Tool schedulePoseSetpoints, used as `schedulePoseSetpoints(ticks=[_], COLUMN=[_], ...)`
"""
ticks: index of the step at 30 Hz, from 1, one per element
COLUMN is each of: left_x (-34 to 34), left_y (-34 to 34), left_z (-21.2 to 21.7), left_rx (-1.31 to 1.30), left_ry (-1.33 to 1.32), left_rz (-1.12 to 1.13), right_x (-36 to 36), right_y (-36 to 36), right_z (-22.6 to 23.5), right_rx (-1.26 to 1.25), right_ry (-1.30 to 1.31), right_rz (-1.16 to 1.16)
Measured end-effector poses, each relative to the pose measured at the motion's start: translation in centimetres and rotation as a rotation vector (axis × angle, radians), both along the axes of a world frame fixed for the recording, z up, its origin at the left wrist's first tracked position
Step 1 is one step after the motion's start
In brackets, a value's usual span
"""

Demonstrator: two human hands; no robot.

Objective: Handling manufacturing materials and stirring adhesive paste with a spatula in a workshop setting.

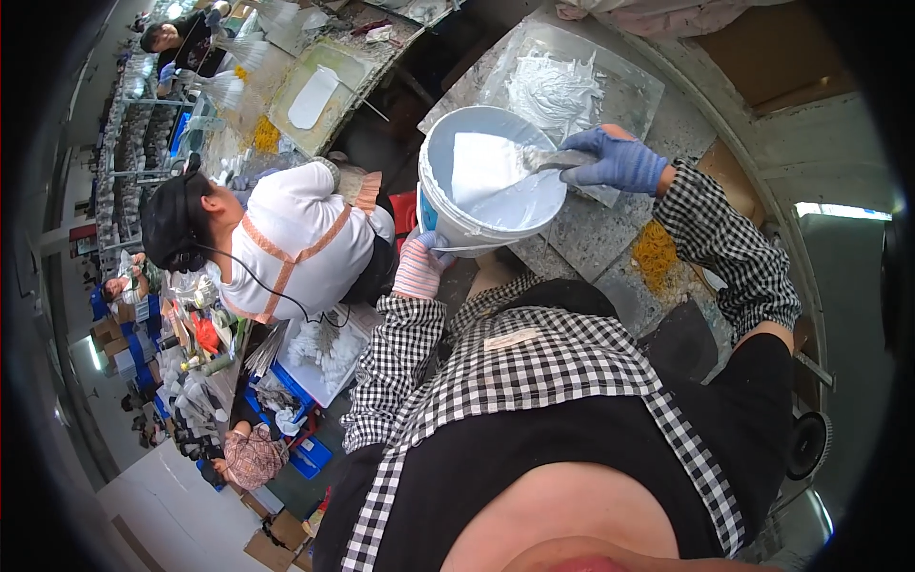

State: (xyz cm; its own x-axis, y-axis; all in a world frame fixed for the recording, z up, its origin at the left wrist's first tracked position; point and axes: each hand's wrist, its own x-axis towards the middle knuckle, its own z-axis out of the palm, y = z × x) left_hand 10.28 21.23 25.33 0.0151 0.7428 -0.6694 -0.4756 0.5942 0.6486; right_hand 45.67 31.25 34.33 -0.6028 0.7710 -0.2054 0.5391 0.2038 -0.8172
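Observation:
A white plastic bucket (465,234) is tilted in front of me, with thick white paste (488,164) inside it. My left hand (420,267), in a striped glove with blue fingertips, grips the bucket's near left side. In a blue glove, my right hand (621,162) is closed round the grey handle of a scraper (560,161). The scraper reaches over the bucket's right rim, and its far end meets the paste. Just beyond the bucket, a heap of white paste (555,91) is spread on a clear sheet (640,95) on the worktable.
Yellow strands (655,257) lie on the stained worktable (596,234) at right. A co-worker in a white top (300,224) sits close by on the left. Beyond that person are a tray (324,67) and another worker (195,48). White items fill a bin (324,357) at lower left.

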Motion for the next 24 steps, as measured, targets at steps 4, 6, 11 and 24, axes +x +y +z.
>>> schedulePoseSetpoints(ticks=[4,6,11,24], left_x=[0.4,0.9,2.7,3.3], left_y=[1.1,2.2,4.6,7.0], left_z=[-0.5,-0.4,0.6,0.4], left_rx=[0.013,0.083,0.133,0.124], left_ry=[-0.123,-0.159,-0.146,-0.137], left_rz=[0.024,-0.059,-0.018,-0.054], right_x=[0.4,1.4,2.4,5.9], right_y=[0.2,0.5,0.6,1.0], right_z=[2.0,3.3,5.0,8.9], right_rx=[0.108,-0.232,-0.747,-0.445], right_ry=[0.15,0.201,0.589,0.721], right_rz=[-0.149,-0.166,-0.166,-0.276])
